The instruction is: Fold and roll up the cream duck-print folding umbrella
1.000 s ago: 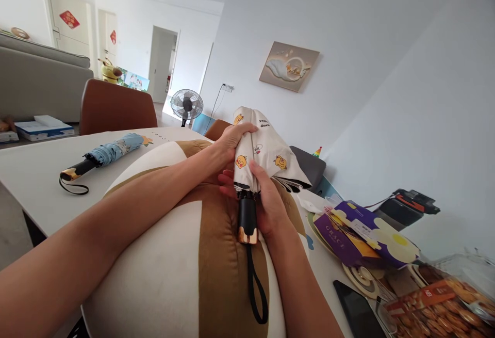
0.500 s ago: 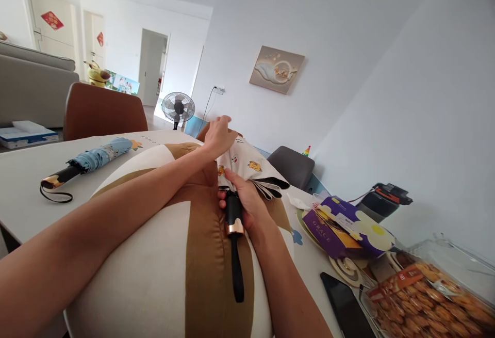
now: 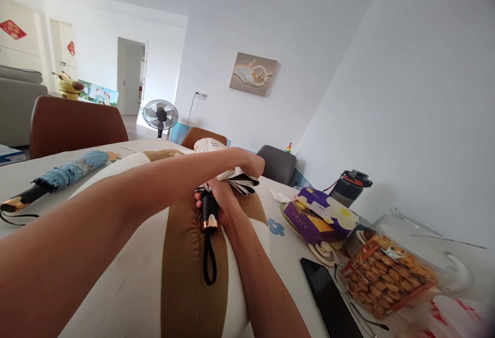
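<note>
A white folding umbrella (image 3: 211,145) with a printed canopy and black underside lies over a large brown-and-white cushion (image 3: 181,255). My right hand (image 3: 219,194) is wrapped around the umbrella where the canopy meets the black handle (image 3: 209,208). A gold-coloured band and a black wrist strap finish the handle's near end. Crossing above it, my left forearm reaches to the right, and my left hand (image 3: 253,163) bends down at the loose canopy folds (image 3: 247,183). Its fingers are hidden behind the hand. On the left, a folded blue umbrella (image 3: 73,170) rests on the table.
On the right are purple boxes (image 3: 320,214), a dark bottle (image 3: 348,188), a phone (image 3: 328,296) and a clear container of brown snacks (image 3: 386,276). Chairs, including a brown one (image 3: 77,126), surround the white table (image 3: 280,255). A fan (image 3: 160,115) stands beyond.
My left hand has swung right and down from above the canopy to its loose right-hand folds. My right hand keeps its grip. The whole view has shifted somewhat.
</note>
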A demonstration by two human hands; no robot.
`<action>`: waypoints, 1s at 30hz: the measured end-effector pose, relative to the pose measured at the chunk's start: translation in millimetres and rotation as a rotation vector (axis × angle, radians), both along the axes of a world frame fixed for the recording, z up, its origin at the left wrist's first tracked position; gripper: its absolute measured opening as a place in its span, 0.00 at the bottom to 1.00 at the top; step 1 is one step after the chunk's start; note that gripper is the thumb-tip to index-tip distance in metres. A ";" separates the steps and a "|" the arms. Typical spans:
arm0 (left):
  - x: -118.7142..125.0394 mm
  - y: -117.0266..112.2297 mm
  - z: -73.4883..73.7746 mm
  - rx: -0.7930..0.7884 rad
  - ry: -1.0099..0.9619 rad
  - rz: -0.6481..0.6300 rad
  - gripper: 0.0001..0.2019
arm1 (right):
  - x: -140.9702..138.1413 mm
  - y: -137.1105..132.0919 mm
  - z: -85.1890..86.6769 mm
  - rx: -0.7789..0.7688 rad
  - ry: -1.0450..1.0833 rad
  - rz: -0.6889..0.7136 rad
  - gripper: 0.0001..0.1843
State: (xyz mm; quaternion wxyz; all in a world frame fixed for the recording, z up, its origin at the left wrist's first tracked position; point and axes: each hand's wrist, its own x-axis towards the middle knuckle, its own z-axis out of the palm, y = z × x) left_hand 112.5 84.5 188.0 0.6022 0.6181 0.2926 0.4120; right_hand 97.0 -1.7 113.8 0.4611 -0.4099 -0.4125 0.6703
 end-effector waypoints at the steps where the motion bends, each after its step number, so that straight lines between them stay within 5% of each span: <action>1: 0.1 0.1 -0.3 0.143 0.206 0.003 0.14 | 0.3 0.1 -0.2 -0.004 -0.001 0.005 0.10; 4: -9.2 -3.1 7.6 0.583 0.616 0.033 0.14 | 0.9 0.4 -0.6 -0.006 0.007 0.019 0.09; 7: -31.1 -7.8 23.6 0.836 0.596 0.159 0.11 | 0.9 1.2 -1.6 0.014 0.014 0.011 0.10; 11: -82.6 -17.9 36.4 0.941 0.516 0.404 0.09 | 1.4 1.1 -2.2 0.043 0.043 -0.002 0.09; 17: -182.2 -54.5 5.7 1.099 0.707 0.612 0.08 | 3.2 -3.1 3.5 0.018 0.059 0.023 0.08; 24: -233.8 -66.5 -45.1 0.955 0.875 0.566 0.12 | 1.9 -3.3 4.7 0.015 0.047 0.001 0.08; 30: -236.6 -53.7 -61.3 0.701 0.790 0.553 0.11 | 6.3 -1.5 1.3 0.052 0.136 0.040 0.17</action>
